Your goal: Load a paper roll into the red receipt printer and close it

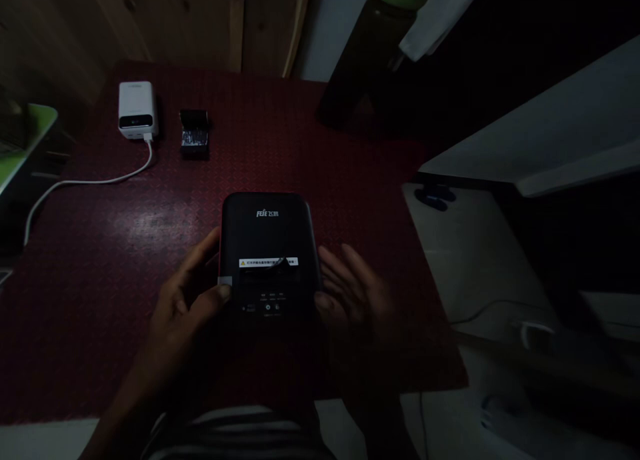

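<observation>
A black thermal printer [270, 240] with a white FEIE logo and a warning strip across its front lies before me, over the near part of the red table. My left hand [187, 300] grips its left edge, the thumb on the top face beside a pale tab and the fingers along the side. Along the right edge, my right hand [355, 297] has its fingers stretched out and apart, with the thumb close against the casing. Whether that thumb presses on it is hard to see in the dim light. A small dark strip of something lies across the warning label.
The dark red patterned table [280, 147] carries a white power bank [137, 110] with a white cable [115, 179] plugged in. Beside it sits a small dark roll-like item [195, 135]. A tall dark bottle [357, 53] with a green top stands at the back right. Slippers [435, 197] lie on the floor.
</observation>
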`<state>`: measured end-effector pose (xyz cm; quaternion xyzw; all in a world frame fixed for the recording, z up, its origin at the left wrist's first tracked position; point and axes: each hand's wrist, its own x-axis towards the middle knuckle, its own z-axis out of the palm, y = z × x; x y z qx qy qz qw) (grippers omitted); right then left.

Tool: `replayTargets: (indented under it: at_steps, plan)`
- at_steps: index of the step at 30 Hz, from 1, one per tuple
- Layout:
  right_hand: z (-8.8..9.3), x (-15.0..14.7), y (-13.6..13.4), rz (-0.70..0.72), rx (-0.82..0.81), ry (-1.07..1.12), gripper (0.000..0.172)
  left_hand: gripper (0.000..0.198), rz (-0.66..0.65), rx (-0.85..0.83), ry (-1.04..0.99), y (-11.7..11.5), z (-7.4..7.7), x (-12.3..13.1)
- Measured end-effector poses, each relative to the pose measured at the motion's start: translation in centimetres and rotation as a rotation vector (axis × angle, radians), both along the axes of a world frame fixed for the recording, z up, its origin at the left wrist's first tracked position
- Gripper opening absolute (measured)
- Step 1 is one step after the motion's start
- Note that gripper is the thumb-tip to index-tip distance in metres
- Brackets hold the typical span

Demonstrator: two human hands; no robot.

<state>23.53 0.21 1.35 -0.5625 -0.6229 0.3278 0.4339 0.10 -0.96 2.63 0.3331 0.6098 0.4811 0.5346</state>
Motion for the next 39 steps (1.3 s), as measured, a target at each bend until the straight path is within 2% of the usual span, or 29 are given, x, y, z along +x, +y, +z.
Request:
replayTargets:
  at_steps: [3, 8, 13, 19, 22, 25, 28, 30, 32, 34, 36, 39]
  plan:
    - [0.1, 0.0, 0.2, 0.012, -0.019, 0.119, 0.057, 0.071, -0.002, -0.014, -0.023, 0.1, 0.2, -0.1]
    - [0.3, -0.6, 0.1, -0.089, -0.020, 0.255, 0.048, 0.070, 0.013, -0.038, -0.057, 0.2, 0.5, 0.0]
    - [0.2, -0.8, 0.0, -0.090, -0.045, 0.305, 0.050, 0.071, 0.056, -0.066, -0.098, 0.5, 0.8, 0.4]
    - [0.8, -1.0, 0.2, -0.159, -0.118, 0.349, 0.050, 0.069, 0.099, -0.060, -0.154, 0.3, 0.9, 1.0]
    - [0.9, -1.2, 0.2, -0.178, -0.123, 0.359, 0.053, 0.069, 0.107, -0.047, -0.120, 0.3, 0.6, 1.1]
    - [1.1, -1.0, 0.4, -0.129, -0.125, 0.313, 0.052, 0.070, 0.099, -0.036, -0.073, 0.4, 0.5, 1.2]
    - [1.9, -0.4, 1.1, -0.103, -0.052, 0.139, 0.040, 0.072, 0.073, -0.004, -0.122, 0.3, 0.4, 1.3]
    - [2.8, -0.2, 2.2, -0.054, 0.084, -0.064, 0.026, 0.072, 0.052, 0.030, -0.142, 0.2, 0.2, 1.2]
    - [3.9, -0.5, 3.9, 0.089, 0.260, -0.256, 0.025, 0.071, 0.026, 0.071, -0.128, 0.1, -0.2, 1.0]
    - [5.0, -1.7, 6.0, 0.329, 0.370, -0.418, 0.030, 0.070, 0.000, 0.120, -0.093, 0.0, -0.8, 0.7]
    - [6.1, -3.5, 8.1, 0.542, 0.313, -0.632, 0.031, 0.070, -0.014, 0.159, -0.050, -0.1, -1.5, 0.5]
    - [7.5, -6.6, 10.3, 0.663, 0.052, -0.983, 0.032, 0.073, -0.006, 0.195, 0.008, -0.2, -2.3, 0.6]
